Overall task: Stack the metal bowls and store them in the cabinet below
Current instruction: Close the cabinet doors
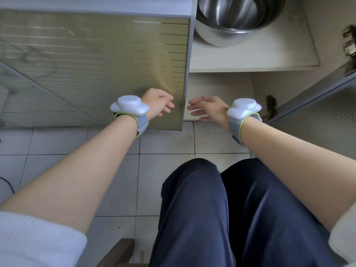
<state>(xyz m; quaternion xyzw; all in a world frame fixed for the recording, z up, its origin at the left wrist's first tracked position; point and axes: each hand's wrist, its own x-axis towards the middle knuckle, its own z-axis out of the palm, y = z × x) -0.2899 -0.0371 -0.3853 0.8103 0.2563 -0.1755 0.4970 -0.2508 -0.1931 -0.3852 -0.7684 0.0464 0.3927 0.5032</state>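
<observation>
Nearest the camera, at 6 o'clock, the person's knees (221, 209) in dark blue trousers sit over a pale tiled floor (169, 143). Both bare forearms reach forward, each with a white tracker strapped at the wrist. Toward 12 o'clock from the knees, the left hand (158, 102) hangs loosely curled and empty in front of the closed olive cabinet door (96, 70). At its 3 o'clock, just apart from it, the right hand (209, 109) is spread, fingers relaxed, holding nothing, before the lower opening of the cabinet. Farther off, at 1 o'clock, the metal bowls (237, 18) sit nested on the upper shelf (250, 54), partly cut off by the frame's top edge. At 3 o'clock the other door (317, 101) stands swung open.
</observation>
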